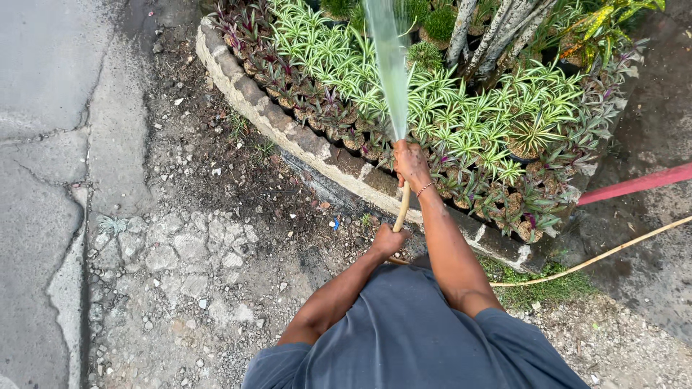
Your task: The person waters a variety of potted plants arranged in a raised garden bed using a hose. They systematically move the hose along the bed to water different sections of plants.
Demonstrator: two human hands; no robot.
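Hands both gripping the yellow hose (402, 207), right hand (410, 163) up at the tip, left hand (388, 240) lower, water (389, 65) spraying over striped plants (468, 122).

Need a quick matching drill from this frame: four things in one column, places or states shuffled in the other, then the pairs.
Things:
1. right hand
2. left hand
3. red pipe
4. water spray

Places or states:
A. lies at the right edge, past the bed
B. grips the hose at its outlet end
C. fans out over the striped green plants
D. holds the hose lower down, near the body

Pairs: 1-B, 2-D, 3-A, 4-C
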